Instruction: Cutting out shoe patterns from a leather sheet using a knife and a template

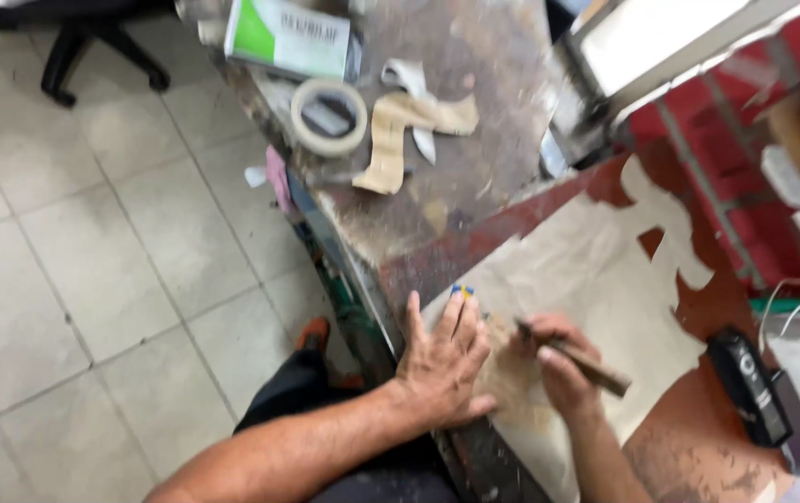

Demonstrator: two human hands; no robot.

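Note:
A beige sheet of leather or paper-like material (605,279) lies on the red worktop (460,251), with shapes cut out of its far edge. My left hand (442,368) presses flat on the sheet's near corner, fingers spread, a small blue and yellow object (461,291) under its fingertips. My right hand (563,368) grips a brown-handled tool (586,361) like a pen, its tip on the sheet just beside my left hand.
A black handheld device (747,387) lies to the right on the worktop. Further back sit a roll of tape (328,116), beige cut scraps (409,130) and a green and white box (288,37). Tiled floor (92,261) and an office chair base (102,47) are at left.

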